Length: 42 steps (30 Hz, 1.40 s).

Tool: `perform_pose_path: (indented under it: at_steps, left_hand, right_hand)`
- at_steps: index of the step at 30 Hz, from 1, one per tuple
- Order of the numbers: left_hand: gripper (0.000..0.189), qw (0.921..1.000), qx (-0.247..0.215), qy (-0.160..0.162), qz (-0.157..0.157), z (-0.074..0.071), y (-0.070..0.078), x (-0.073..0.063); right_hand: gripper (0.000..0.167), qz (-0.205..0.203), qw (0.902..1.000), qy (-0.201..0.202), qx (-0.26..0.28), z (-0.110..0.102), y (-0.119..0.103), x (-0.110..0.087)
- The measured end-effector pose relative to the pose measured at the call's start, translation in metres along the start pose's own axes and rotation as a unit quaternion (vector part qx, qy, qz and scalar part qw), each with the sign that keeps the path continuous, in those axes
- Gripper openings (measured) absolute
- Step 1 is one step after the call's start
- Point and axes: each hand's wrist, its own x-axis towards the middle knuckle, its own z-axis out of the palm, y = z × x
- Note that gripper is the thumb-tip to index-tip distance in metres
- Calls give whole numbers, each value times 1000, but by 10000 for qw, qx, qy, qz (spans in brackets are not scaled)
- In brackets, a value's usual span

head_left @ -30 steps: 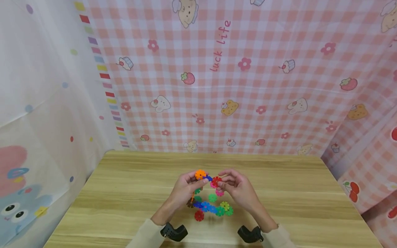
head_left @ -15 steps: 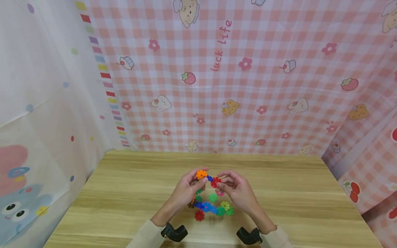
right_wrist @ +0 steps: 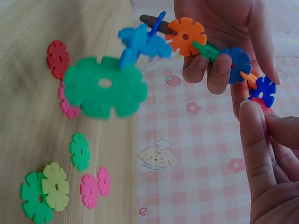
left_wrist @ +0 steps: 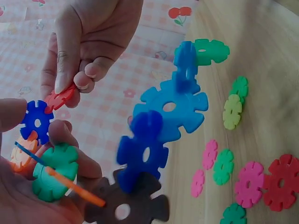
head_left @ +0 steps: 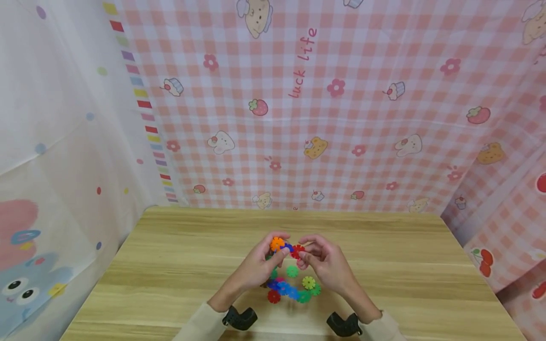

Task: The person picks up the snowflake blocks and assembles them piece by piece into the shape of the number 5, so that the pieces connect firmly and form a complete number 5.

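Note:
My left hand (head_left: 262, 260) holds a chain of interlocking snowflake discs above the table, pinching a dark blue disc (left_wrist: 37, 122) near one end. Thumb and fingertips of my right hand (head_left: 326, 259) pinch the red disc (left_wrist: 60, 99), which meets that blue disc at its edge. Beside the left fingers are an orange disc (head_left: 277, 244) and a green disc (left_wrist: 56, 163). From there the chain runs through a brown disc (left_wrist: 152, 205) and several blue discs (left_wrist: 187, 114) to a free green disc (right_wrist: 86, 88).
On the wooden table (head_left: 192, 265) below lie loose discs: a red one (left_wrist: 282, 200), a pink one (left_wrist: 249, 191), a green one (right_wrist: 79, 140), a yellow-green one (right_wrist: 51, 177) and others. A checked curtain (head_left: 358, 180) hangs behind the table's far edge.
The left hand has turned slightly, lowering the orange disc a little and swinging the trailing part of the chain. The right hand stays almost in place, still pinching the red disc.

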Motion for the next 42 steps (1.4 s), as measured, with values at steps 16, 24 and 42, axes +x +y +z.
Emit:
perform_pose_path:
  at_steps: [16,24,42]
  left_hand:
    - [36,9991,-174,-336,212,0,-2,0]
    - [40,9990,-295,-223,269,3,-2,0]
    - [38,9988,-338,362,-42,14,2,0]
  right_hand:
    - [11,-676,9966,435,-197,7,1,-3]
    - [10,-1005,9922,735,-76,13,3,-4]
    - [10,-804,9861,1427,-284,23,6,-4]
